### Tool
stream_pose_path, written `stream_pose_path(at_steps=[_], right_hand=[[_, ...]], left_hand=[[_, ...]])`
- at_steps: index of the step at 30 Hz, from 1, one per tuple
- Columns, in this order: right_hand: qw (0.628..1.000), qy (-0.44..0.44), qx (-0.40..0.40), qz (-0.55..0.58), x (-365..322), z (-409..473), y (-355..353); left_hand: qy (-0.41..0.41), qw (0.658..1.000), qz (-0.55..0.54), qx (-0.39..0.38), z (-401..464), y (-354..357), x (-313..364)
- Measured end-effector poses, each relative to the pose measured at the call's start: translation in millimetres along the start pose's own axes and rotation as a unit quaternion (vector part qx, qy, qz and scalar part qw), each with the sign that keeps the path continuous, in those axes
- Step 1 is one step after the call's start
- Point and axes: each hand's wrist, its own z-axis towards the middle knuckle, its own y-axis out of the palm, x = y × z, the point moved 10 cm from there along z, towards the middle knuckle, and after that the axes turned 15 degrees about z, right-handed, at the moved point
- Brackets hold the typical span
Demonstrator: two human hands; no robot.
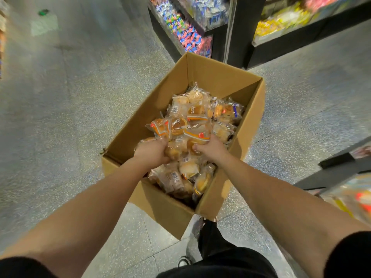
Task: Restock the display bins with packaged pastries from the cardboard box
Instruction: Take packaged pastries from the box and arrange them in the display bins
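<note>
Head view: cardboard box [210, 75] heaped with clear-wrapped golden pastries [192, 125].

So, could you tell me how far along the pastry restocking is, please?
Nothing shows as finished: the cardboard box on the floor still holds a big heap of packaged pastries. In hand: the left hand and right hand are both gripping packets in the box. Still left: carrying them to the display bins.

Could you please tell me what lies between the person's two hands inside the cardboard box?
In the head view, clear-wrapped packaged pastries fill the gap between the left hand and right hand, inside the brown cardboard box.
</note>
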Motion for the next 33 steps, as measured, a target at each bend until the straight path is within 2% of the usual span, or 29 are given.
stream_pose_path(at_steps=[4, 8, 12, 17, 23, 25, 33], right_hand=[[0.995, -0.024, 0.039, 0.088, -0.7, -50.6, -27.7], [0.976, -0.052, 0.068, 0.200, 17.1, -113.4, -53.6], [0.964, -0.073, 0.112, 0.231, 51.1, -187.9, -83.4], [0.948, -0.058, 0.168, 0.263, 116.1, -283.4, -124.3], [0.922, -0.024, 0.266, 0.281, 204.2, -398.5, -180.9], [0.913, -0.015, 0.292, 0.284, 234.0, -434.4, -198.6], [0.847, 0.031, 0.420, 0.325, 373.1, -587.1, -265.3]], left_hand=[[-0.025, 0.985, -0.169, 0.029, -40.2, -18.5, -15.0], [0.005, 0.949, -0.314, 0.038, -82.2, -28.6, -5.9], [0.047, 0.913, -0.404, 0.036, -126.9, -36.9, 33.3], [0.122, 0.914, -0.385, 0.036, -174.5, -47.8, 112.6], [0.235, 0.922, -0.306, -0.002, -222.7, -57.8, 231.2], [0.274, 0.916, -0.293, -0.014, -238.1, -59.5, 276.5], [0.396, 0.895, -0.200, -0.045, -332.5, -54.8, 475.8]])
